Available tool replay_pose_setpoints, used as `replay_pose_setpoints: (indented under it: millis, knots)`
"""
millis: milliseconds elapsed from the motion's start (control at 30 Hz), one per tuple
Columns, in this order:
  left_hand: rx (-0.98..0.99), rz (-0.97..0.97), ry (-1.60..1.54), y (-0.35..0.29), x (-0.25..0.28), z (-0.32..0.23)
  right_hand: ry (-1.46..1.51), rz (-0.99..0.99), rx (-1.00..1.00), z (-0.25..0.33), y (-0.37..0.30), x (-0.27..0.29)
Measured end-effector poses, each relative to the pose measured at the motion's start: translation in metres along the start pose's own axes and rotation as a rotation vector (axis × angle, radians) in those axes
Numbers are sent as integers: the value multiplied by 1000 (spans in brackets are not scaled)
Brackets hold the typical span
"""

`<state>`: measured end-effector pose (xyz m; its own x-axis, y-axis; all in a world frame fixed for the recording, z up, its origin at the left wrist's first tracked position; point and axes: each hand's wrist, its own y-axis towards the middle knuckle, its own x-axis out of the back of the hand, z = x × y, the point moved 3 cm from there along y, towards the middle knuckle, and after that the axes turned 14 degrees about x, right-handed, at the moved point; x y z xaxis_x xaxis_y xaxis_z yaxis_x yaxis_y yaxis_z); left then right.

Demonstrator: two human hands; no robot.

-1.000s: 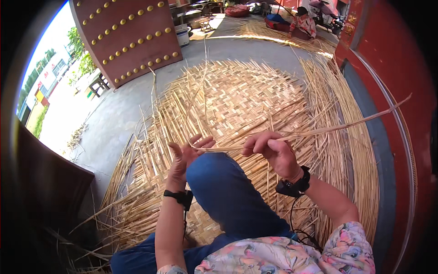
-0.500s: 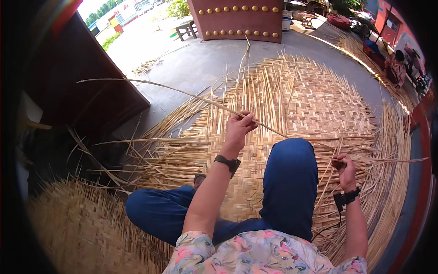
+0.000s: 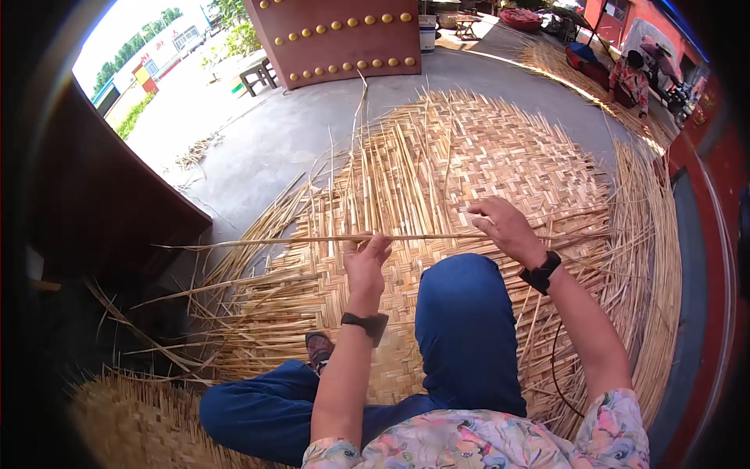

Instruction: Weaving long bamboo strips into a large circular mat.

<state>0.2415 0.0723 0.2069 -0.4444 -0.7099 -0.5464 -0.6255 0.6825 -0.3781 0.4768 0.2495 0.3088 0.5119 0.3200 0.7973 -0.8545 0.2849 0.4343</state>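
Observation:
A long, thin reed strip (image 3: 281, 239) stretches nearly level across the weaving in front of my raised knee. My left hand (image 3: 366, 270) grips it, thumb and fingers closed around it near the middle. Farther along, my right hand (image 3: 509, 230) hovers at the strip with bent fingers, thumb and forefinger apart. Whether its lower fingers touch the strip is hidden. Beneath both hands spreads a woven reed mat (image 3: 500, 152), with a herringbone pattern at the far right and loose strip ends sticking out along its left side.
Loose reed strips (image 3: 644, 250) lie bundled along the right. Another woven mat (image 3: 141, 422) is at the lower left. A dark panel (image 3: 117, 195) stands at left, a studded red door (image 3: 336, 39) ahead. A person (image 3: 627, 78) crouches at the far right.
My right hand has let go near the strip's right end and moved left and inward. The strip has swung from slanting to nearly level, and my left hand has come lower.

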Motion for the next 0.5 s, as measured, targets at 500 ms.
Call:
replay_pose_setpoints:
  millis: [500]
  knots:
    - [179, 6, -140, 18, -29, -9, -443, 13, 441, 16, 84, -31]
